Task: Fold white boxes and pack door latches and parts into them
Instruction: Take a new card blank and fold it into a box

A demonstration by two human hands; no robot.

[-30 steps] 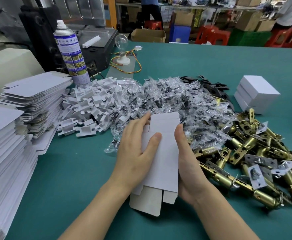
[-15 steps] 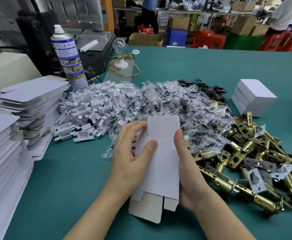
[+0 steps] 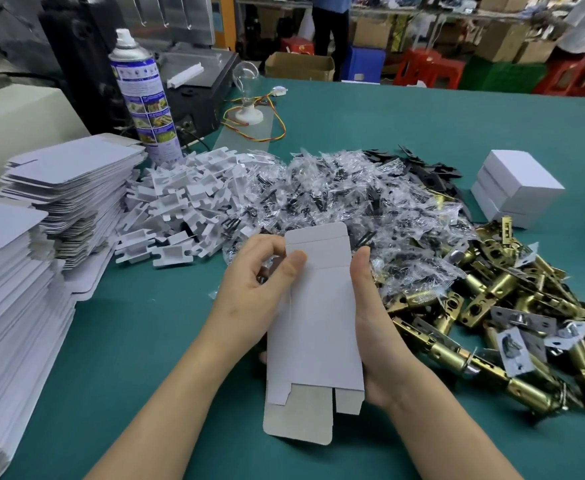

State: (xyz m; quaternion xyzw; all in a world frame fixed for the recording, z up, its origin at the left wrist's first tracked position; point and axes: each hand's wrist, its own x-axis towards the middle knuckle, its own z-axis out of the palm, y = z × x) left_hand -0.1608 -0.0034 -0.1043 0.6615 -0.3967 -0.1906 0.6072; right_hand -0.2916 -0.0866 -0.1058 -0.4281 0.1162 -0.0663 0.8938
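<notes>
Pointing lengthwise away, flat box (image 3: pixel 315 317)

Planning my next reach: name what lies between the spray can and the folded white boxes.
In the head view: a heap of white plastic pieces, then clear parts bags, then black plates.

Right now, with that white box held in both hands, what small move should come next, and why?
Probably squeeze the white box at its side edges to pop it open: it looks flat between the left hand and right hand, with end flaps unfolded, so nothing fits inside.
</notes>
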